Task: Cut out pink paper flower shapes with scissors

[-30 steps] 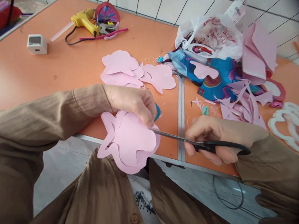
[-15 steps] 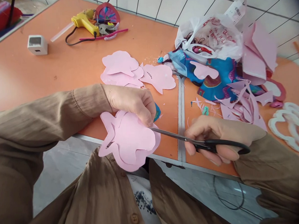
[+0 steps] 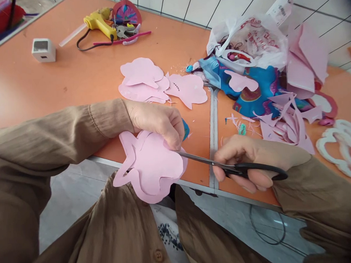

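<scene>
My left hand (image 3: 157,120) pinches the pink paper cutout (image 3: 154,168) over the table (image 3: 73,86) edge. My right hand (image 3: 253,158), at its 3 o'clock, grips scissors (image 3: 200,160), blades running toward 9 o'clock into it.

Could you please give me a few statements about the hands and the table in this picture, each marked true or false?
1. The left hand grips a stack of pink paper shapes. True.
2. The right hand holds black-handled scissors, whose blades meet the edge of the held paper. True.
3. The yellow glue gun lies right beside the right hand. False: it lies at the far left of the orange table, away from both hands.
4. The cutouts lying flat beyond the left hand are green. False: they are pink.
5. A white plastic bag sits at the far right of the table. True.
</scene>
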`<action>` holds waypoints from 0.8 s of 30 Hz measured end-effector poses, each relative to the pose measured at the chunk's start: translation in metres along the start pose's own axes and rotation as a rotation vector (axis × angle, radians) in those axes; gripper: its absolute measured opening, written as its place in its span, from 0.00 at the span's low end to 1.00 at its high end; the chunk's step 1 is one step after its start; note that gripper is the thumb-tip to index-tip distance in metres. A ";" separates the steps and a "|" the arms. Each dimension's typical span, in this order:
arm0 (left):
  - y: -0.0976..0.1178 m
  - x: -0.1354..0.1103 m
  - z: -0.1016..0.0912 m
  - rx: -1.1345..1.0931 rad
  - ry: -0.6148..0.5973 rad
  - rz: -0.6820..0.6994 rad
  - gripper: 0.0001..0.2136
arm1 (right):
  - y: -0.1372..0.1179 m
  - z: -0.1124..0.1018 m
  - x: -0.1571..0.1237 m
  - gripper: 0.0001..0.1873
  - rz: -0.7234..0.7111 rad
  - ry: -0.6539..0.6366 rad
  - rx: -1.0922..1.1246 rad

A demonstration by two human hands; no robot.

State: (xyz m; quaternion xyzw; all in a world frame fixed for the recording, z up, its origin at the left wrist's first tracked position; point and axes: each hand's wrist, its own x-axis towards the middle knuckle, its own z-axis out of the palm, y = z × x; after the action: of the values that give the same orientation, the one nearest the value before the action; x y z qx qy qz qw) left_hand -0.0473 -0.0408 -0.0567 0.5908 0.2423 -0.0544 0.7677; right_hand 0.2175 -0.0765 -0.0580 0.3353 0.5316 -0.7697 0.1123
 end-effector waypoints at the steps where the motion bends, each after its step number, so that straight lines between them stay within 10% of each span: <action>1: 0.000 0.000 0.000 0.001 -0.004 0.003 0.13 | 0.001 0.001 0.000 0.35 -0.015 0.013 -0.013; 24: 0.003 -0.001 0.002 0.031 0.024 -0.004 0.13 | 0.006 0.002 0.000 0.38 -0.036 0.128 -0.153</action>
State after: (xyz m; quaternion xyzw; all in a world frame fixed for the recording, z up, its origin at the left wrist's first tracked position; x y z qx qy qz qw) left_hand -0.0466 -0.0419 -0.0531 0.6026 0.2515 -0.0526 0.7555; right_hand 0.2201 -0.0807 -0.0619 0.3645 0.6007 -0.7059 0.0895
